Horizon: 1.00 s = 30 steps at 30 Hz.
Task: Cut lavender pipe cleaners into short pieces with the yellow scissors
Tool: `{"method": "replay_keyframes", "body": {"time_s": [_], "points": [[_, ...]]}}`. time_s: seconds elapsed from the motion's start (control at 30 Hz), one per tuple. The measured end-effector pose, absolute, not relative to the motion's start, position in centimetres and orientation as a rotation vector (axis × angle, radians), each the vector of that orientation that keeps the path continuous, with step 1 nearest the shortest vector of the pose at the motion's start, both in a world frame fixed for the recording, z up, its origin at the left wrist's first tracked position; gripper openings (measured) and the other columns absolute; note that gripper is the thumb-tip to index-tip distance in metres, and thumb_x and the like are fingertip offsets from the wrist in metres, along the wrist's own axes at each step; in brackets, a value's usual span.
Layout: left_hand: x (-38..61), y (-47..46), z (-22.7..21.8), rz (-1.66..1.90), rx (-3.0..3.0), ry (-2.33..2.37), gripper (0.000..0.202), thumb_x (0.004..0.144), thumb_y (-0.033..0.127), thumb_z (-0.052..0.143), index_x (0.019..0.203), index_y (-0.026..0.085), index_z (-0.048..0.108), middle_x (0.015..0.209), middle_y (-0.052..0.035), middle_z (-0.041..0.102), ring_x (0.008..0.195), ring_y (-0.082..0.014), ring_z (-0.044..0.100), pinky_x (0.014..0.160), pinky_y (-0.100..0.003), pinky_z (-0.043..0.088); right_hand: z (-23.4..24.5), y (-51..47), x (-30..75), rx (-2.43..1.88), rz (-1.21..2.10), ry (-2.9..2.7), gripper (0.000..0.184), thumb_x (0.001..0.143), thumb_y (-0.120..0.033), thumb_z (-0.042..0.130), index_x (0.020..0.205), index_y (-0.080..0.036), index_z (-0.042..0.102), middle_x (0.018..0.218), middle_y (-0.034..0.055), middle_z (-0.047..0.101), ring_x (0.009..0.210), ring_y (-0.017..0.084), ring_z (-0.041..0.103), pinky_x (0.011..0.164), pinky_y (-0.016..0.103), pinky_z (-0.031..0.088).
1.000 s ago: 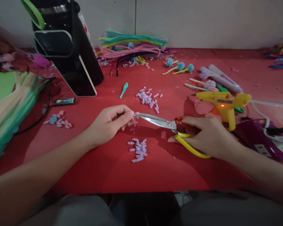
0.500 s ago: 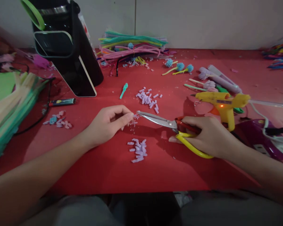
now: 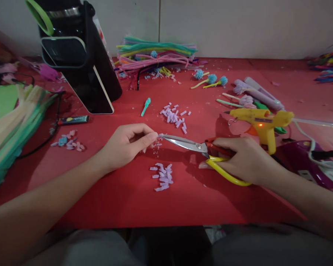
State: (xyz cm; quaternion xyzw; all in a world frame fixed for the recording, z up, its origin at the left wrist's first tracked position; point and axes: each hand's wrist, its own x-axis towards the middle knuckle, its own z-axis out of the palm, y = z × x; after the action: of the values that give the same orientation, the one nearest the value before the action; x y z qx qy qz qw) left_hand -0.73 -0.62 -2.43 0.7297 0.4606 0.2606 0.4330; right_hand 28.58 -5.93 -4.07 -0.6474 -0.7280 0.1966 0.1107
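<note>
My right hand is wrapped round the red and yellow handles of a pair of scissors, whose blades point left. Their tips meet the fingertips of my left hand, which is pinched closed; what it holds is too small to make out. Tiny purple trimmings lie on the red tabletop under the tips. Just behind sits a loose pile of short purple pieces. A second heap of purple pieces, with narrowed ends, lies nearer to me.
A yellow glue gun with a lit orange light stands beyond my right hand. A large black tumbler rises at back left. Pipe cleaners lie along the wall, with several blue-headed stems nearby. A lighter rests on the left.
The scissor blades have come closer together, and their tips have shifted slightly left and down to my left fingertips. My left hand has hardly moved.
</note>
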Motion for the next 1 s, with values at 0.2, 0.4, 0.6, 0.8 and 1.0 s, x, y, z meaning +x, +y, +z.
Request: {"method": "replay_keyframes", "body": {"time_s": [0.2, 0.4, 0.6, 0.8, 1.0], "points": [[-0.73, -0.58, -2.37, 0.653, 1.820, 1.144, 0.025, 0.089, 0.038, 0.061, 0.075, 0.018, 0.065, 0.067, 0.0005, 0.062, 0.056, -0.0093, 0.054, 0.056, -0.021, 0.046, -4.15, -5.89, 28.41, -1.911, 0.568, -2.134, 0.066, 0.065, -0.085, 0.060, 0.060, -0.023, 0.040, 0.052, -0.0035, 0.035, 0.054, 0.013, 0.029, 0.049, 0.029, 0.029], [-0.88, -0.56, -2.48, 0.660, 1.806, 1.150, 0.024, 0.090, 0.038, 0.061, 0.076, 0.019, 0.065, 0.069, 0.0007, 0.063, 0.056, -0.0087, 0.054, 0.054, -0.021, 0.044, -4.15, -5.98, 28.44, -1.927, 0.544, -2.116, 0.066, 0.064, -0.087, 0.060, 0.061, -0.023, 0.042, 0.053, -0.0032, 0.036, 0.053, 0.013, 0.030, 0.048, 0.028, 0.028], [-0.76, -0.56, -2.37, 0.673, 1.769, 1.179, 0.022, 0.088, 0.037, 0.063, 0.074, 0.020, 0.065, 0.061, 0.0021, 0.058, 0.051, -0.0098, 0.051, 0.048, -0.022, 0.040, -3.83, -6.10, 28.50, -1.909, 0.545, -2.169, 0.066, 0.064, -0.085, 0.060, 0.063, -0.022, 0.042, 0.053, -0.0049, 0.034, 0.053, 0.011, 0.027, 0.048, 0.027, 0.026], [-0.74, -0.52, -2.33, 0.681, 1.760, 1.158, 0.020, 0.086, 0.035, 0.066, 0.072, 0.020, 0.066, 0.058, 0.0034, 0.057, 0.049, -0.0083, 0.048, 0.047, -0.022, 0.038, -3.86, -6.00, 28.56, -1.902, 0.549, -2.182, 0.064, 0.067, -0.083, 0.061, 0.062, -0.022, 0.041, 0.053, -0.0054, 0.033, 0.054, 0.011, 0.027, 0.050, 0.027, 0.026], [-0.82, -0.49, -2.38, 0.684, 1.759, 1.144, 0.019, 0.086, 0.034, 0.067, 0.073, 0.020, 0.067, 0.060, 0.0034, 0.058, 0.050, -0.0073, 0.049, 0.048, -0.020, 0.039, -4.01, -5.91, 28.75, -1.908, 0.575, -2.180, 0.064, 0.067, -0.083, 0.061, 0.063, -0.023, 0.042, 0.054, -0.0052, 0.034, 0.055, 0.012, 0.027, 0.049, 0.027, 0.027]]}}
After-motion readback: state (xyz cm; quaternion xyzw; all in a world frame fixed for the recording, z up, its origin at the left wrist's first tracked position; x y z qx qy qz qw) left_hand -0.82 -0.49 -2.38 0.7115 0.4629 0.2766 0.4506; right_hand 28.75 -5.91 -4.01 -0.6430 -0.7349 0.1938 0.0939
